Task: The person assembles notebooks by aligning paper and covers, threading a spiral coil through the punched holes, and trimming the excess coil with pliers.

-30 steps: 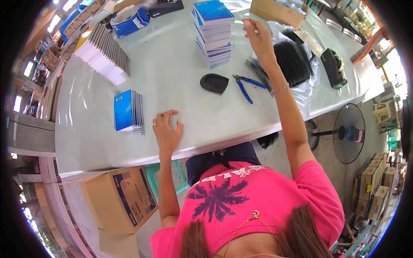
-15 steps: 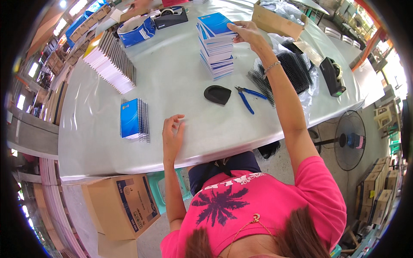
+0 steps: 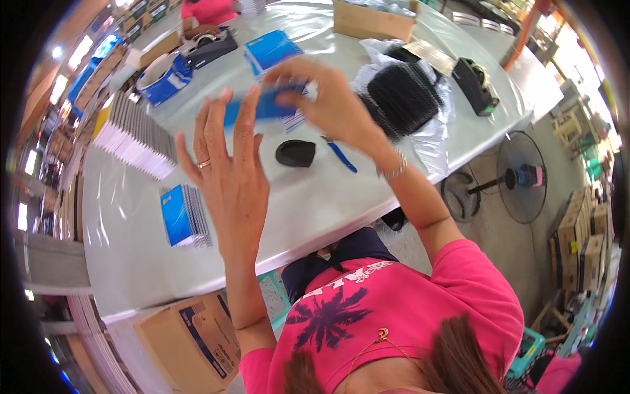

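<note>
A blue-covered booklet (image 3: 264,108), smeared by motion, is gripped between the thumb and fingers of my right hand (image 3: 328,98) above the table. At its left end is my left hand (image 3: 231,164), raised with fingers spread; I cannot tell whether they touch it. Behind the hands stands a stack of blue-covered booklets (image 3: 272,49), partly hidden. Below them lie a smooth black rounded piece (image 3: 295,153) and blue-handled cutting pliers (image 3: 342,157), partly covered by my right hand. To the left sits a small pile of wire-bound blue notebooks (image 3: 178,217).
A long row of wire-bound notebooks (image 3: 134,136) stands at the left. Black binding wires (image 3: 405,95) lie on plastic at the right, near a tape dispenser (image 3: 476,87). A cardboard box (image 3: 374,23) is at the back. Another person (image 3: 209,10) sits across the table.
My right hand has brought a booklet off the stack toward me and to the left. The left hand has risen from the table edge to meet it. The view has shifted.
</note>
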A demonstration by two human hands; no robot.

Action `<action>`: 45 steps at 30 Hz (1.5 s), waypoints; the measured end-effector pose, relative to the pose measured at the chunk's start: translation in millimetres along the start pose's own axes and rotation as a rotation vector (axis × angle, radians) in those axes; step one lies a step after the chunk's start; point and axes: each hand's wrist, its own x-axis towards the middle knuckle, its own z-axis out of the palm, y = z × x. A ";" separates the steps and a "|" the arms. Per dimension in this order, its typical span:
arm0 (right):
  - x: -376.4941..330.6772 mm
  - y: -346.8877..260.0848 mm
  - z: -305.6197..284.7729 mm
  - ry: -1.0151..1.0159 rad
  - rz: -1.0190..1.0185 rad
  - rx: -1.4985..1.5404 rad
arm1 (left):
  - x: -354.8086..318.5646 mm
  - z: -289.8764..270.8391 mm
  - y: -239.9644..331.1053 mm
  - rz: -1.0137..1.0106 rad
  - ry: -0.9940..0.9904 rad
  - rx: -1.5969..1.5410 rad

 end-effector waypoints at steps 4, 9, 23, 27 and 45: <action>-51.4 -10.8 -9.3 -0.205 -0.007 -0.088 | -17.1 -1.1 -3.9 -0.026 -0.360 -0.049; -78.0 64.4 -102.1 0.367 0.232 -0.441 | -62.0 11.7 -15.1 -0.151 -0.423 -0.076; -131.2 166.0 -177.9 0.396 0.475 -0.984 | -128.3 62.0 -4.7 -0.385 -0.509 -0.126; -131.6 172.2 -175.8 0.474 0.410 -1.083 | -132.0 76.8 1.7 -0.462 -0.415 -0.182; -121.1 58.1 -76.0 0.423 0.414 0.349 | -139.7 98.2 5.8 -0.471 -0.172 -0.139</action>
